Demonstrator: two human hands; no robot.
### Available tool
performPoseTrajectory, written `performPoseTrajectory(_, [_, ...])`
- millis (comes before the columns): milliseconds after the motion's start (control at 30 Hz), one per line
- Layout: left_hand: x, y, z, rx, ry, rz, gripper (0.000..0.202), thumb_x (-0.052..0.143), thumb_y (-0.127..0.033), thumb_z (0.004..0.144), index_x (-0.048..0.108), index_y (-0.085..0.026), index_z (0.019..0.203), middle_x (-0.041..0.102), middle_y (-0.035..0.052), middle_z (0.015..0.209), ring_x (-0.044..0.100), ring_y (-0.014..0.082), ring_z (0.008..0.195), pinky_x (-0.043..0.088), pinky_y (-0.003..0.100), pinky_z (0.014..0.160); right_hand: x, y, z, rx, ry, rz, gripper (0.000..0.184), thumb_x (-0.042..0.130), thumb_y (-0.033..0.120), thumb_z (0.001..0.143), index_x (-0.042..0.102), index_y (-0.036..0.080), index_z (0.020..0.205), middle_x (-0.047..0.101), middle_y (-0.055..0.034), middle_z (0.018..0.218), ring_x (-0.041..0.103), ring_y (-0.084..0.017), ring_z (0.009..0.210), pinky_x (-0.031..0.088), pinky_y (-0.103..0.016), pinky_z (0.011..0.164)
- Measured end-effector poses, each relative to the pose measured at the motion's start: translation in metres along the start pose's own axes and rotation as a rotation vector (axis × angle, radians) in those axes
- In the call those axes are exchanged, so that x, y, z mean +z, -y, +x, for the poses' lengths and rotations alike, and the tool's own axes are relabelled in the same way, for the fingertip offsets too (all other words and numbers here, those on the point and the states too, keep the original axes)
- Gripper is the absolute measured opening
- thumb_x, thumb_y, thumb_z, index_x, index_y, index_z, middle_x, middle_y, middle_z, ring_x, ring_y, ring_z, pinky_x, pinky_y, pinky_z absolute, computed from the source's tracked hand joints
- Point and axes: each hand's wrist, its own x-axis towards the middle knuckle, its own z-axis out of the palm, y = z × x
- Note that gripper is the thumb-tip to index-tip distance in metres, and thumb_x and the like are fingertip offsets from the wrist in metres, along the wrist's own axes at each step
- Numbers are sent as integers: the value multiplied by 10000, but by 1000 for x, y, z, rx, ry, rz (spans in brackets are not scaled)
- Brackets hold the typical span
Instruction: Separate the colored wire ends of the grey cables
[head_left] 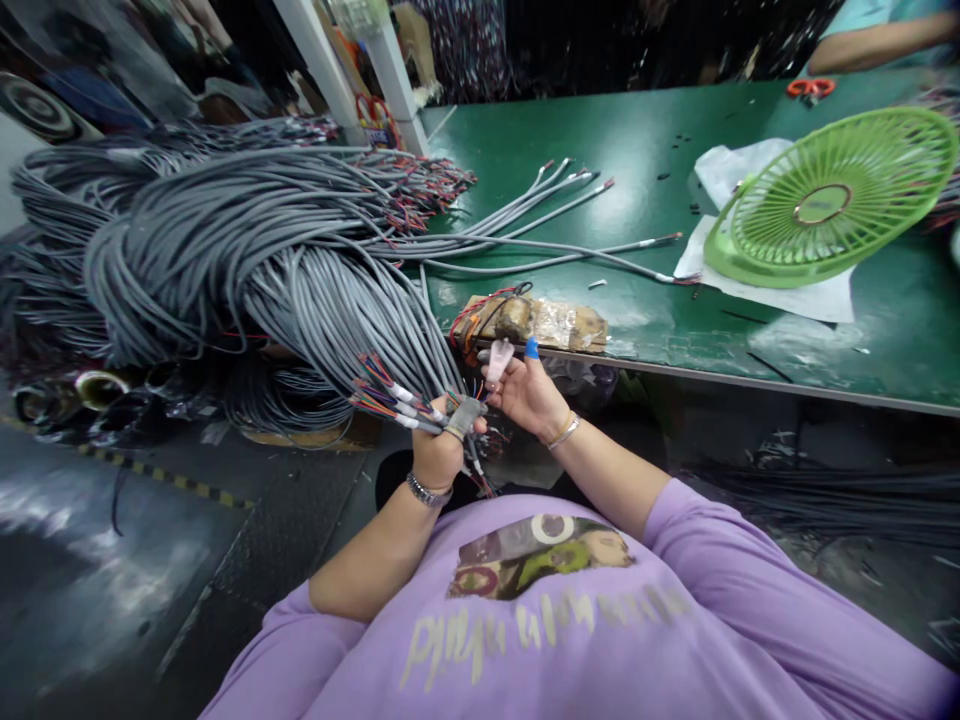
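My left hand point(441, 450) is closed around the end of a bunch of grey cables point(405, 335). Stripped ends with coloured wires and white sleeves point(405, 395) stick out to its left. A grey wrap point(466, 415) covers one of its digits. Just to the right, my right hand point(532, 402) has its palm turned up and its blue-tipped digit standing apart from the others. Another digit wears a pale cover point(499, 360). Its fingertips are close to thin wire ends beside the left hand; whether they touch is unclear. I see nothing held in it.
A large heap of grey cables point(180, 230) lies at the left, some stretching over the green table point(637, 130). A taped block with red wires point(555, 322) sits at the table's edge. Farther right are a green fan point(825, 205) and orange-handled scissors point(810, 90). Another person's arm point(885, 42) shows beyond.
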Motion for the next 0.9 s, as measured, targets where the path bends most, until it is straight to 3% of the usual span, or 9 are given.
performPoseTrajectory(100, [2, -1, 1, 15, -24, -12, 260, 710, -389, 765, 630, -184, 628, 644, -2, 543, 603, 118, 510, 494, 240, 528, 0, 3, -4, 4, 21, -58, 476, 536, 645, 864, 659, 187, 828, 659, -16, 756, 525, -104, 601, 440, -214, 541])
performPoseTrajectory(233, [7, -2, 3, -13, -50, -4, 231, 713, -372, 752, 638, -182, 645, 648, -7, 544, 574, 108, 469, 465, 231, 486, 2, 1, -6, -102, 14, -126, 381, 625, 545, 854, 644, 171, 785, 590, 11, 685, 456, -84, 577, 414, -202, 538])
performPoseTrajectory(400, [11, -5, 6, -35, -57, -36, 219, 707, -354, 758, 642, -177, 646, 642, -9, 533, 548, 95, 449, 438, 220, 471, -2, -6, 0, -183, 4, -184, 468, 611, 638, 818, 663, 172, 821, 608, -2, 719, 455, -84, 577, 421, -202, 528])
performPoseTrajectory(600, [12, -3, 8, -30, -62, -6, 203, 703, -332, 761, 648, -178, 641, 630, -16, 529, 554, 98, 469, 439, 221, 489, 5, -6, 7, -57, -30, -76, 462, 619, 640, 811, 639, 180, 785, 640, -5, 722, 498, -93, 573, 449, -214, 527])
performPoseTrajectory(900, [9, 0, 6, 28, -56, 96, 227, 699, -310, 771, 654, -178, 593, 644, -4, 541, 574, 108, 512, 461, 238, 554, 11, -8, 11, -106, -102, 1, 471, 646, 646, 783, 623, 179, 721, 629, 1, 648, 523, -95, 567, 458, -204, 521])
